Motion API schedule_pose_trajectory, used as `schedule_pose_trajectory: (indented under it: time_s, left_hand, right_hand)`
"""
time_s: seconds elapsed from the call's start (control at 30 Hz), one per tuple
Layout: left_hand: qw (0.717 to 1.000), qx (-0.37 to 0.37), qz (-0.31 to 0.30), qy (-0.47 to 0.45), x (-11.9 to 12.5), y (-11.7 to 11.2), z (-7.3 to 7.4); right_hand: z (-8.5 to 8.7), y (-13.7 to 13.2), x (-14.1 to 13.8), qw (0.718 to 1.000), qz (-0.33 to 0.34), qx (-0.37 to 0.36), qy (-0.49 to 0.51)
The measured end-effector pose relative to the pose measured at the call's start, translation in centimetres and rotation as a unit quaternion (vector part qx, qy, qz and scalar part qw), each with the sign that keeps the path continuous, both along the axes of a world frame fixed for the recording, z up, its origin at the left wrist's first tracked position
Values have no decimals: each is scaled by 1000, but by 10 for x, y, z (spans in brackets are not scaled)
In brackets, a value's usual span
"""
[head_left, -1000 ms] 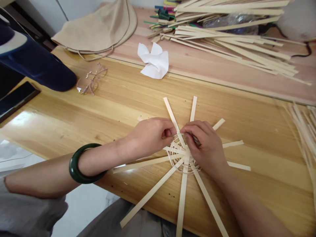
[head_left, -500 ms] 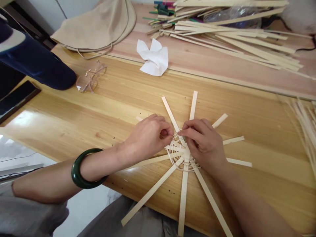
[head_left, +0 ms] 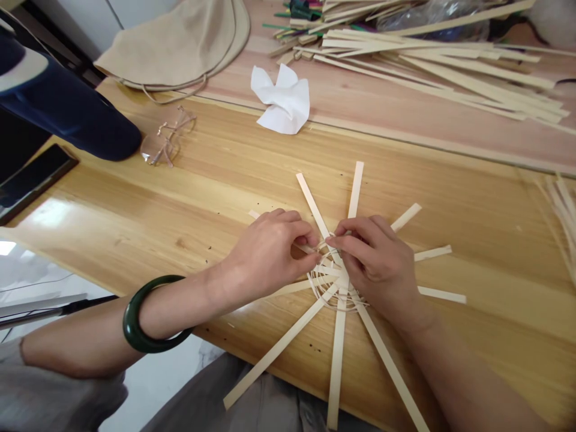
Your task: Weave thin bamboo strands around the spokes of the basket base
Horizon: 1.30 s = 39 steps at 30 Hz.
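Note:
Flat pale wooden strips [head_left: 279,355] cross at a centre and fan out like spokes on the table. Round that centre runs a loose ring of thin pale weaving strand [head_left: 318,293]. My left hand [head_left: 284,246] is at the ring's upper left, thumb and forefinger slightly apart beside the strand. Across from it, my right hand [head_left: 375,258] pinches the thin strand near the upper spoke, its palm covering the right part of the ring. A dark green bangle [head_left: 135,318] circles my left wrist.
Crumpled white paper [head_left: 285,105] and eyeglasses [head_left: 166,138] lie farther back on the table. At the left are a dark blue bottle [head_left: 85,114] and a phone [head_left: 33,183]. Bundled wooden strips [head_left: 450,66] occupy the back right, with a beige cloth bag [head_left: 180,45] at back left.
My left thumb and forefinger have parted slightly from their pinch. My right hand stays at the strand, and the view has shifted a little.

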State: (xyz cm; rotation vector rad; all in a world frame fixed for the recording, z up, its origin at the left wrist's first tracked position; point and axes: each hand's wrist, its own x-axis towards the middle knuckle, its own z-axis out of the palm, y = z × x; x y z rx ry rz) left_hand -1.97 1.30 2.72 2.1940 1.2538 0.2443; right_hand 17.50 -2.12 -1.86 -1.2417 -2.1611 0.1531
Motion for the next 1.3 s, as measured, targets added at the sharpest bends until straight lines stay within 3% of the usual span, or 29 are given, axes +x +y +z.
schedule_pose_trajectory:
  time_s: [0.27, 0.4, 0.5, 0.6, 0.73, 0.9, 1.1, 1.3]
  left_hand:
    - [999, 28, 21, 27, 8, -6, -3]
    - [999, 31, 22, -12, 5, -8, -7]
    - [998, 29, 31, -47, -1, -10, -9]
    - [995, 61, 27, -67, -5, -13, -12]
    - [983, 146, -62, -89, -4, -19, -20]
    - [962, 242, -126, -10, -3, -25, -25]
    - [971, 208, -104, -53, -7, -29, -26]
    - [960, 248, -128, -36, -6, -28, -30]
  right_hand:
    - [4, 0, -2, 994, 10, 63, -83]
    - [6, 0, -5, 985, 4, 103, -138]
    - [4, 0, -4, 987, 7, 113, -114]
    - [1, 0, -3, 995, 17, 88, -48]
    - [-2, 1, 1, 998, 23, 31, 44]
    - [-3, 2, 3, 993, 27, -20, 113]
    - [-3, 2, 3, 991, 21, -29, 129]
    - [-1, 1, 3, 992, 10, -52, 118]
